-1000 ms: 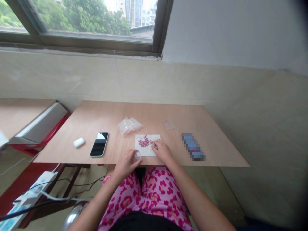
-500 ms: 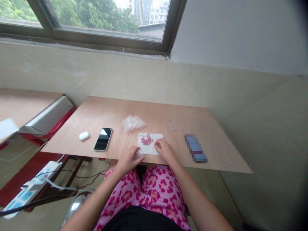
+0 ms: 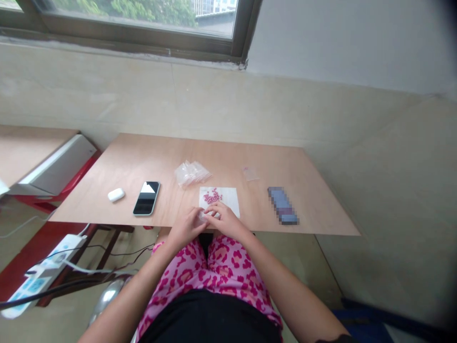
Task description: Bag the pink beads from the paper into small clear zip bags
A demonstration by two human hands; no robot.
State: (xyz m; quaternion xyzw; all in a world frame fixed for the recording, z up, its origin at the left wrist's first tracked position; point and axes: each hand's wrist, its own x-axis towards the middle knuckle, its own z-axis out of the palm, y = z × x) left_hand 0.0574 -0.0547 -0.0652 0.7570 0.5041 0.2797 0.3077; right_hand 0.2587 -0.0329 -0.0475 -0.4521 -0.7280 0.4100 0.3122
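My left hand (image 3: 186, 228) is closed around a small clear plastic bag (image 3: 203, 217) at the table's front edge. Right against the bag is my right hand (image 3: 227, 223), its fingertips bent and pinched together at the bag's mouth. What those fingertips hold, if anything, is too small to tell. Just beyond both hands lies a white sheet (image 3: 231, 196), partly covered by my right hand. Several small pink-red beads (image 3: 213, 196) are gathered on its left part. Behind the sheet, to the left, clear plastic bags (image 3: 192, 173) lie in a loose pile.
A single clear bag (image 3: 251, 174) lies beyond the sheet. On the left are a phone (image 3: 146, 198) and a white earbud case (image 3: 116, 195); a blurred-out phone-like object (image 3: 283, 206) is on the right. A power strip (image 3: 48, 276) with cables sits below the table's left side.
My right hand has moved left from the sheet's right side to the bag in my left hand. My view has tilted down slightly.
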